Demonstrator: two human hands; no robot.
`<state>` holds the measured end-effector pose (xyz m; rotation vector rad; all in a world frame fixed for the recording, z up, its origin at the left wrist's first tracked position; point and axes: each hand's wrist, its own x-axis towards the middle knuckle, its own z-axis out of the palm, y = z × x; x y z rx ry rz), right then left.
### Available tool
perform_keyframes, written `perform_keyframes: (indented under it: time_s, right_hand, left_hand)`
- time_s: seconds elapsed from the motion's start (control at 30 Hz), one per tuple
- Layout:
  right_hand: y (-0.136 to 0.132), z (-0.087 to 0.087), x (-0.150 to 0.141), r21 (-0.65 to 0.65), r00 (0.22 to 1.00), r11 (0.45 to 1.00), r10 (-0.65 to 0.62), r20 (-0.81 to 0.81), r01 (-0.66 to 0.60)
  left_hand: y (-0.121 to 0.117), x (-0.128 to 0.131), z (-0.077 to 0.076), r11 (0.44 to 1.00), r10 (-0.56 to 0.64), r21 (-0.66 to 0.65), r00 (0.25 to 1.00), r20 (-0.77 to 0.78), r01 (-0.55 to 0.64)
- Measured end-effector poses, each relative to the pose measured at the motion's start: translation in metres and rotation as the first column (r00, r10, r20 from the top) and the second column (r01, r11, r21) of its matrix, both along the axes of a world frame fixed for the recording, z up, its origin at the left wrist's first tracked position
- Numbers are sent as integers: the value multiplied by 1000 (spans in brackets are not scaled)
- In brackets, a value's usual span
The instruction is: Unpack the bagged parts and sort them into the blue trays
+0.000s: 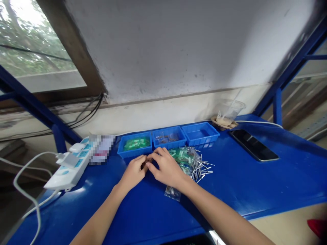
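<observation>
My left hand and my right hand meet over the blue table, fingers curled together in front of the bins. Both seem to pinch something small and dark between the fingertips, too small to name. Just right of my right hand lie a heap of thin metal pins and some green plastic packets. A small clear bag with dark bits in it rests below my right wrist. Beyond the hands stand a blue bin with green packets and a blue bin with a few small brownish pieces.
A third blue bin stands at the right of the row. Further right are a plastic cup and a black phone. A white power strip with cables lies at left on the blue table; a wall rises behind.
</observation>
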<state>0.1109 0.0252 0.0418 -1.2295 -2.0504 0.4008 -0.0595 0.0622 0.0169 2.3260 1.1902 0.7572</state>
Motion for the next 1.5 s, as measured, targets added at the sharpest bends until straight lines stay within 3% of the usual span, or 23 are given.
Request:
perform_keyframes:
  time_s: [0.5, 0.8, 1.07, 1.23, 1.37, 1.5]
  right_hand:
    - [-3, 8, 1, 3, 999, 1000, -4, 35, 4]
    - [-4, 16, 7, 49, 999, 998, -43, 23, 41]
    - [-1, 8, 4, 63, 1000, 998, -15, 22, 13]
    - [12, 11, 21, 147, 991, 981, -118, -68, 127]
    - [21, 16, 39, 152, 958, 952, -244, -153, 267]
    - [21, 17, 37, 141, 963, 958, -230, -138, 249]
  left_hand:
    - [9, 2, -12, 998, -48, -41, 998, -32, 47]
    - [12, 6, -4, 1000, 0, 10, 1000, -18, 0]
    - [8, 9, -12, 998, 56, 28, 990, -129, -53]
    - [1, 20, -2, 992, 98, 113, 929, -358, -61]
    - [1, 27, 3, 989, -4, 138, 932, -363, 59]
    - [2, 27, 0, 979, -37, 175, 936, -349, 103]
